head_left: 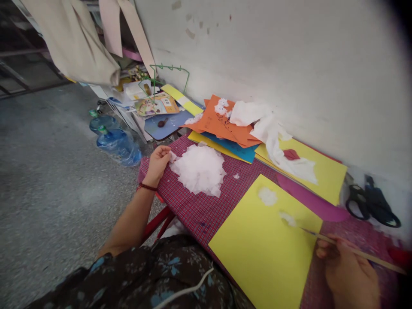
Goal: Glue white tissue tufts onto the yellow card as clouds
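We had the checked bench (198, 211) beneath our left fingers (163, 151) and right fingers (324, 249). The yellow sheet (267, 253) lay just inward of the right fingers, the white paper pile (199, 169) just beside the left. Our right fingers gripped a thin brush (373, 258), its tip pointing away from them over the sheet; beyond lay a larger white patch (268, 196), and nearer, a smaller white patch (288, 219). Our left fingers pinched narrowly on a small white scrap (173, 157). We judged this a brushing-and-picking step; the next move seemed to call for a light pinch and steady brush.
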`<state>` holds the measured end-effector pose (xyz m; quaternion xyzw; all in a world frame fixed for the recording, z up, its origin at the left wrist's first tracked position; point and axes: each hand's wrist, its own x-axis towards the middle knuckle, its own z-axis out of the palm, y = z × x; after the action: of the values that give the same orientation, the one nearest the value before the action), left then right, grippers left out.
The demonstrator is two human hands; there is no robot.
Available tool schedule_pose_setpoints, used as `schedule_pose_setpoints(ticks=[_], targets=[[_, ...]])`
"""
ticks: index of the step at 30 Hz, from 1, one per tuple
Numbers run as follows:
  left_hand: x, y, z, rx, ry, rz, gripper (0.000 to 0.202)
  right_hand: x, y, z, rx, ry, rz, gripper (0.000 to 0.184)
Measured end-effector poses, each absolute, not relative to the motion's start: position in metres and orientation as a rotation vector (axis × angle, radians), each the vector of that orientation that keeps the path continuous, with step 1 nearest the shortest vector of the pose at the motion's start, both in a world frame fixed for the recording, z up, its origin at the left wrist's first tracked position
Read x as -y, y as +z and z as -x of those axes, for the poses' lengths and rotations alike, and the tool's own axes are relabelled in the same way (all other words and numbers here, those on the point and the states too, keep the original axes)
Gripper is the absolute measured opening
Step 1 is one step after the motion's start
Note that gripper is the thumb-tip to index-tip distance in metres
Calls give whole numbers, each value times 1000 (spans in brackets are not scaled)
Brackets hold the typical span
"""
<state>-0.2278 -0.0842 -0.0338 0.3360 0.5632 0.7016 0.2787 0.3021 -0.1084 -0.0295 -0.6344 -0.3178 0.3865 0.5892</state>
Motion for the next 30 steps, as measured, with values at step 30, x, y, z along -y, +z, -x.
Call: schedule_pose_setpoints(ticks=[30], targets=[[83, -36, 228, -1497, 1890, -823, 28, 108, -39, -306, 652, 924, 1432, 23]])
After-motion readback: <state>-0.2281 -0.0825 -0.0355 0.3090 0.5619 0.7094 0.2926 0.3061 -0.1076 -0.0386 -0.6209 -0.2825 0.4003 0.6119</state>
